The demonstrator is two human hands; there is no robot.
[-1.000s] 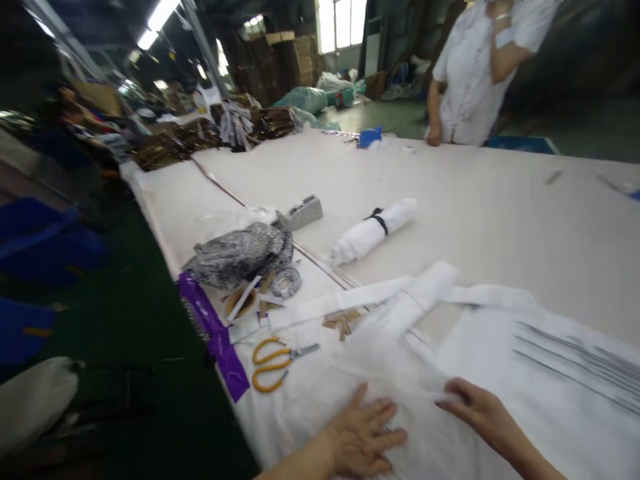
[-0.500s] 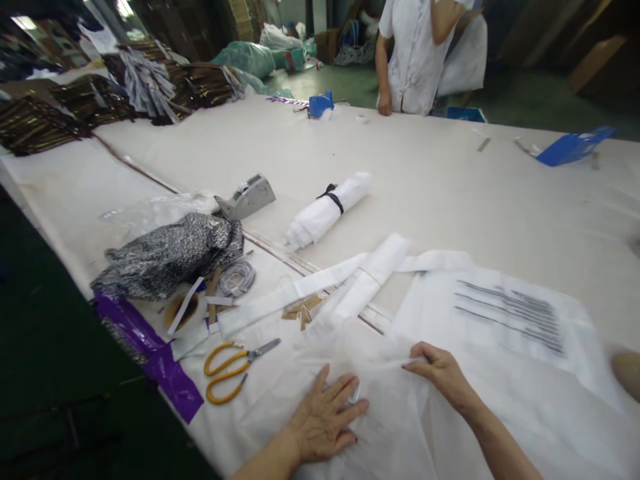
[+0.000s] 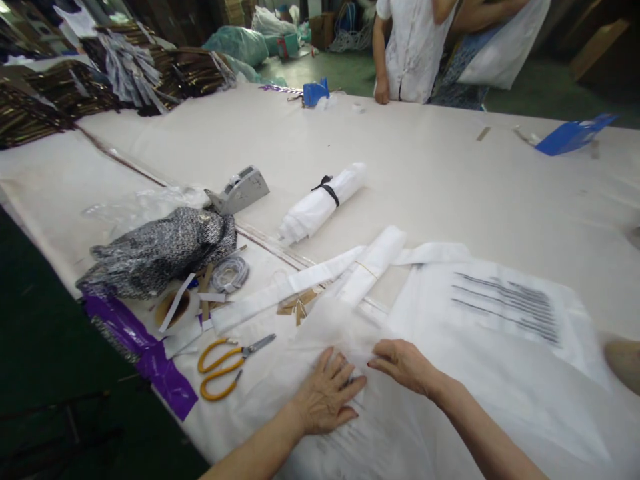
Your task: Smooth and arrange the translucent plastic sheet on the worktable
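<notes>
My left hand (image 3: 327, 393) lies flat, fingers spread, on a thin translucent white plastic bag (image 3: 395, 433) at the front of the table. Just right of it, my right hand (image 3: 406, 365) pinches a fold of this bag between thumb and fingers. Orange-handled scissors (image 3: 223, 365) rest to the left of my left hand, their blades apart. Beyond my hands is a white roll of plastic (image 3: 375, 263) with a thin band round it, crossing a long white strip (image 3: 260, 307). White plastic with black printed lines (image 3: 505, 303) spreads out on the right.
On the left lie a bagged grey knit garment (image 3: 165, 250), a tape dispenser (image 3: 243, 191), a coil of grey tape (image 3: 230, 273) and purple plastic (image 3: 145, 353) at the edge. A tied white bundle (image 3: 325, 200) lies mid-table. Two people stand across the table, one in white (image 3: 413, 50).
My right hand has moved left, closer to my left hand, with the plastic in its pinch. My left hand stays flat. Across the table, the second person shows more, with a white bag.
</notes>
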